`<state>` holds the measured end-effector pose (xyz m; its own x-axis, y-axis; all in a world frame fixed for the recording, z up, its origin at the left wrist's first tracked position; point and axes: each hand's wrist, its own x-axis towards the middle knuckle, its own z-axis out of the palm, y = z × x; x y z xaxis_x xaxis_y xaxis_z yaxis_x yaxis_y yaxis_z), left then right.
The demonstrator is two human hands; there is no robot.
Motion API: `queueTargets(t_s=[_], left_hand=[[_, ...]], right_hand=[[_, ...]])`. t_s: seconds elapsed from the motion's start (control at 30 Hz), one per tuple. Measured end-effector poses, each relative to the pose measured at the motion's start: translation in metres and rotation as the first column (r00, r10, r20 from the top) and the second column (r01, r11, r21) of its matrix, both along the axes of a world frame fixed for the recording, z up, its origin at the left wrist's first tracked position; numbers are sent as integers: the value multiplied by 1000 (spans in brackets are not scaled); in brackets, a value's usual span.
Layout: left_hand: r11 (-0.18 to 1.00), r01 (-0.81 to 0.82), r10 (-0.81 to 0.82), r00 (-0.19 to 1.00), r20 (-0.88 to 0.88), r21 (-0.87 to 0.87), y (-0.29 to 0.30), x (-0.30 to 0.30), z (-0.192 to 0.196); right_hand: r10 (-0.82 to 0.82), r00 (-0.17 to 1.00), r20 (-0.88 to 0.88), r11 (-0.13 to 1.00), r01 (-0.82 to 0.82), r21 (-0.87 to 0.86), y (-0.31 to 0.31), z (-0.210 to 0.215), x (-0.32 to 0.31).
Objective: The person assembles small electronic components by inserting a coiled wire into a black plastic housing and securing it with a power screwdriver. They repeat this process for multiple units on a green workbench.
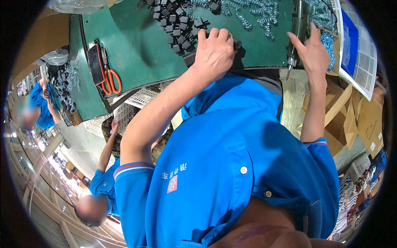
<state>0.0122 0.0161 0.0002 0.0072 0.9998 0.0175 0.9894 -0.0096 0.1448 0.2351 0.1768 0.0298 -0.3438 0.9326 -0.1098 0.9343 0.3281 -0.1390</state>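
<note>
A red emblem (172, 184) and lettering (173, 171) mark the blue shirt (198, 144). At the near edge of the green bench (134, 53), the left hand (215, 49) clasps a black part (189, 59), apart from the right hand (315, 53), spread beside a power screwdriver (299, 20) near a printed sheet (367, 53).

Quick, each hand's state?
Left hand: curled over a black blocky part; grip unclear.
Right hand: open, thumb overlapping a dark-grey cylindrical power driver.
</note>
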Motion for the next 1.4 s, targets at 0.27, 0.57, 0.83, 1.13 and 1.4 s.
queueTargets(t_s=[0.27, 0.57, 0.83, 1.13, 1.4], left_hand=[[1000, -11, 12, 1000, 3, -18, -3, 3, 1], [1000, -5, 4, 999, 44, 26, -2, -2, -1], [998, -34, 31, 997, 72, 51, -4, -2, -5], [999, -24, 22, 999, 46, 41, -4, -1, -7], [999, -26, 26, 999, 28, 19, -5, -1, -6]], right_hand=[[-25, 949, -315, 998, 6, -63, 6, -32, 3], [-166, -167, -972, 867, -494, -63, -16, 32, -35], [-293, -240, -925, 906, -378, -189, -51, 53, -108], [-161, -321, -933, 948, -314, -56, -60, 33, -121], [-109, -258, -960, 927, -375, -4, -53, 25, -116]])
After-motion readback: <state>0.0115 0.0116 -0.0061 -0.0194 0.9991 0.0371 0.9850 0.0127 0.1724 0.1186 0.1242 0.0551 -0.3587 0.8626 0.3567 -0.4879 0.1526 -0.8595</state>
